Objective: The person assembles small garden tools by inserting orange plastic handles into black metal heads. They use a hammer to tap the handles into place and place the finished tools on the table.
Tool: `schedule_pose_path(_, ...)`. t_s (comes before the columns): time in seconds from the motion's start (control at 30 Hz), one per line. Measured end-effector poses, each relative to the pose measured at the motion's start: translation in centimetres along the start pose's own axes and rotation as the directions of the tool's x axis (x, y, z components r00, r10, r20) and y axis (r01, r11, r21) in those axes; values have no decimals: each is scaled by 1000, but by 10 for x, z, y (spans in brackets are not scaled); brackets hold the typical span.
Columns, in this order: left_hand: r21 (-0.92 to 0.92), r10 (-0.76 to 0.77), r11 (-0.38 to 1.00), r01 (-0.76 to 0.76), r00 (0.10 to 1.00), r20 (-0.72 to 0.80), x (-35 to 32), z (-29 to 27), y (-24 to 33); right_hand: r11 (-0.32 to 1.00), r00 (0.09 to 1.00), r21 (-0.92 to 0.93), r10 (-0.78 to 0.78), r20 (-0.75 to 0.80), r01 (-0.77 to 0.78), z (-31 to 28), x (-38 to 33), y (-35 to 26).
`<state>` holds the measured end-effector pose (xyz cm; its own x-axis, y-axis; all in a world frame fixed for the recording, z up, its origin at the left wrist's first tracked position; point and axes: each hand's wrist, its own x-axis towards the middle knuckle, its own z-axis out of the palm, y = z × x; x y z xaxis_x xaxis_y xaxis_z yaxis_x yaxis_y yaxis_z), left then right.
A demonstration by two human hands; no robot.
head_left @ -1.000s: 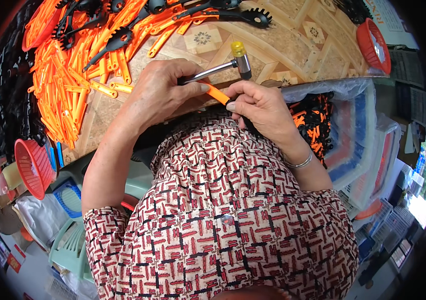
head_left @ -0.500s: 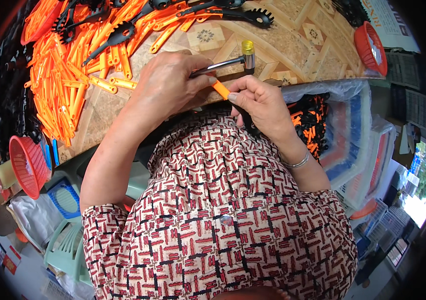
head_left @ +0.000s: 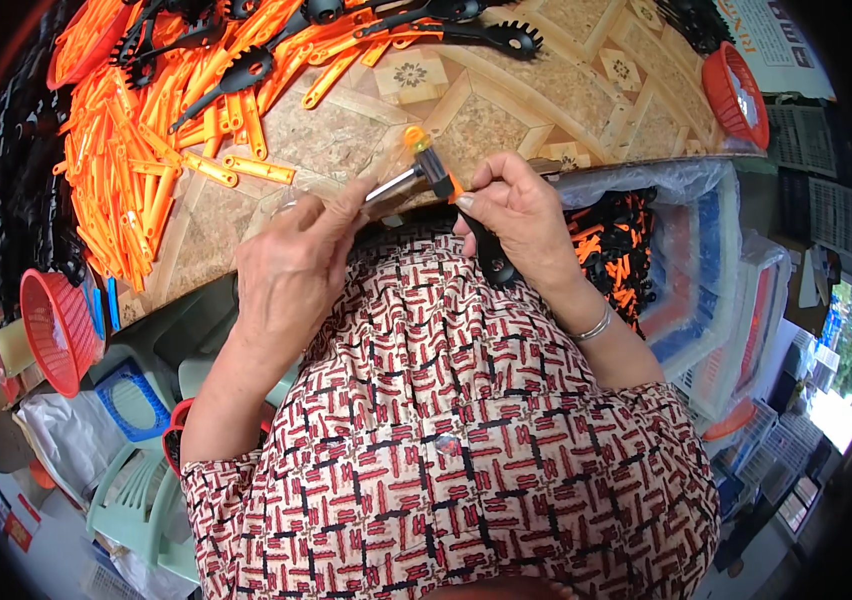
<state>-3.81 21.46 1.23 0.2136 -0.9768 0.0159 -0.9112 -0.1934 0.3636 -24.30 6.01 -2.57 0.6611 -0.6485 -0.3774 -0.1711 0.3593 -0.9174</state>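
My left hand (head_left: 296, 260) is closed around the handle of a small hammer (head_left: 432, 172) with a dark head and a yellow face. The hammer head sits right at the orange handle end (head_left: 457, 188) of a black kitchen utensil. My right hand (head_left: 518, 215) pinches that utensil (head_left: 491, 252) near the joint, and its black part hangs down in front of my shirt. Fingers hide much of the joint. On the table to the left lies a heap of orange handles (head_left: 136, 185), with black pasta servers and spoons (head_left: 239, 78) across its far side.
The patterned tabletop (head_left: 506, 95) curves in front of me. Red baskets stand at its left edge (head_left: 51, 335) and right edge (head_left: 736, 98). Beside my right arm, a plastic-lined crate (head_left: 711, 250) holds black and orange utensils (head_left: 614, 245). A pale green chair (head_left: 141, 500) is at lower left.
My left hand has drawn back toward me, now gripping the hammer farther down its handle. The hammer head has swung down and left onto the orange piece. My right hand has barely moved.
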Motion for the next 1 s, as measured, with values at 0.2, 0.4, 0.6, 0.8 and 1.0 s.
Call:
schedule_pose_path(0.2,-328,38,901,-282,807,-589,3,-20,11,1000,1000,2,-25,8,25,0,6,3)
schedule_pose_path(0.4,31,201,979,-202,929,-312,2,7,-1,1000,1000,3,-22,19,22,2,11,3)
schedule_pose_path(0.6,-37,225,951,-308,768,-600,15,-8,-7,997,998,-61,55,18,-54,1,10,-3)
schedule_pose_path(0.8,-701,-427,704,116,857,-287,-13,-2,-45,923,983,-370,155,103,-107,-121,-16,-48)
schedule_pose_path(1.0,-774,-559,603,192,795,-238,12,-7,-70,-54,866,-997,-494,74,55,-140,-4,-98)
